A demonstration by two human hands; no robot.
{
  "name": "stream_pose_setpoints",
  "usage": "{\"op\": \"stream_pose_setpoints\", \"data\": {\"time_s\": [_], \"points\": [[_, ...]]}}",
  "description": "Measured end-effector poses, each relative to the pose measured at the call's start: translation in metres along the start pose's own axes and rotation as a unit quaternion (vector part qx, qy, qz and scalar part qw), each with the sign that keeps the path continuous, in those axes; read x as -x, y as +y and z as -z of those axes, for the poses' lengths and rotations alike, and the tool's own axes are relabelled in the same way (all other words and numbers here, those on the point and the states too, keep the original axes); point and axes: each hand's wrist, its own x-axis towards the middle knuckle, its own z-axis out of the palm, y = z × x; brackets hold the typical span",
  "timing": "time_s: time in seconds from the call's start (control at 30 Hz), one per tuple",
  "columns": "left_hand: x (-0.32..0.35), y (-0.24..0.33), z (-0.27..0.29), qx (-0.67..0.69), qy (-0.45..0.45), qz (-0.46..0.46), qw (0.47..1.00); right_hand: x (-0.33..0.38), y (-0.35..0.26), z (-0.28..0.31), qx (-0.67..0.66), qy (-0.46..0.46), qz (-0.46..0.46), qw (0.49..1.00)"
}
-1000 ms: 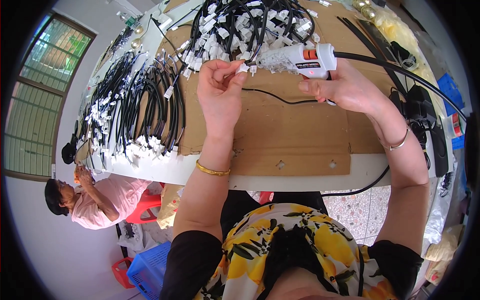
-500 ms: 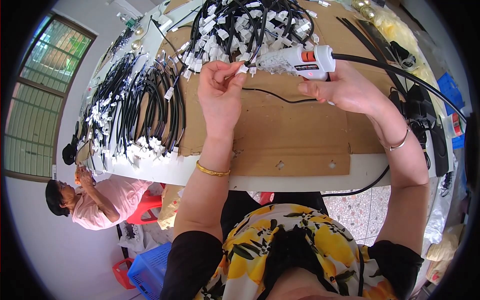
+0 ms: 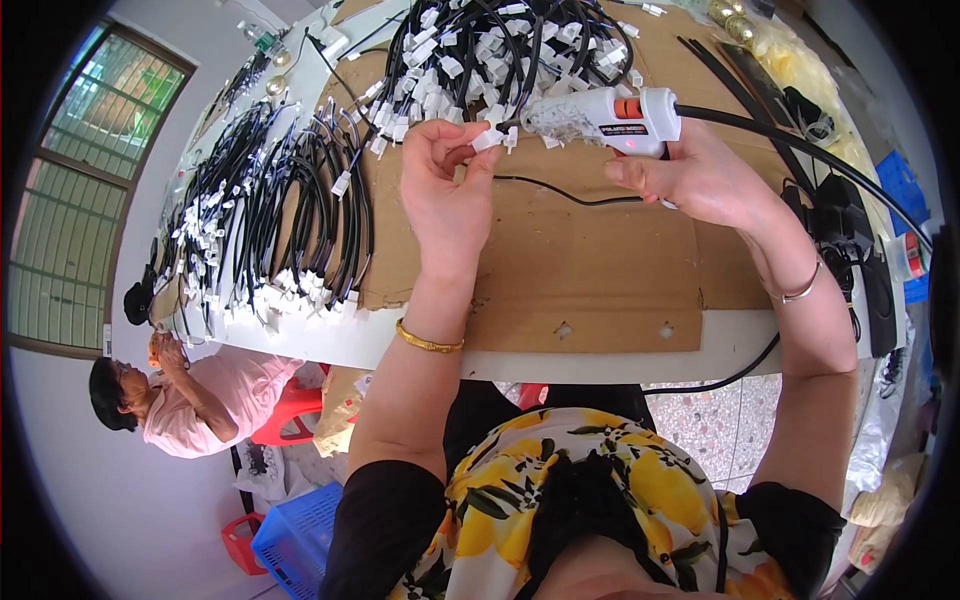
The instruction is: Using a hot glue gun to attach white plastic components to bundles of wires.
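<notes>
From my feed the left hand (image 3: 447, 190) is pinching a small white connector (image 3: 487, 139) between thumb and fingertips, held up over the cardboard sheet (image 3: 560, 270). The right hand (image 3: 695, 180) is wrapped tight around a white glue gun (image 3: 600, 118), nozzle right at the connector. Piles of black cables with white plugs (image 3: 270, 220) lie to the left and on the far side.

A single head-worn fisheye view looks steeply down, close over the cardboard-covered table (image 3: 600, 290).
</notes>
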Motion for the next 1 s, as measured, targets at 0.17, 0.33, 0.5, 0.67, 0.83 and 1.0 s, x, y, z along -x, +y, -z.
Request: {"op": "stream_pose_setpoints", "data": {"time_s": [0.17, 0.33, 0.5, 0.67, 0.83, 1.0], "points": [[0.0005, 0.0034, -0.0028, -0.038, 0.011, -0.03, 0.999, -0.0008, 0.0017, 0.0018, 0.005, -0.01, -0.01, 1.0], [0.0015, 0.0043, -0.002, -0.09, 0.008, -0.033, 0.995, -0.0017, 0.0033, 0.002, 0.01, -0.012, -0.002, 1.0], [0.0021, 0.0017, -0.002, -0.122, 0.011, -0.066, 0.99, -0.0011, 0.0001, 0.0004, 0.017, -0.011, -0.016, 1.0], [0.0022, 0.0019, -0.002, -0.143, 0.022, -0.079, 0.986, -0.0014, 0.0015, 0.0019, 0.021, -0.021, -0.013, 0.999], [0.0027, 0.0024, -0.0021, -0.17, 0.027, -0.098, 0.98, -0.0019, 0.0042, 0.0021, 0.019, -0.006, 0.004, 1.0], [0.0028, 0.0036, -0.0018, -0.18, 0.03, -0.096, 0.978, -0.0001, -0.0006, 0.0008, 0.021, -0.022, 0.002, 1.0]]}}
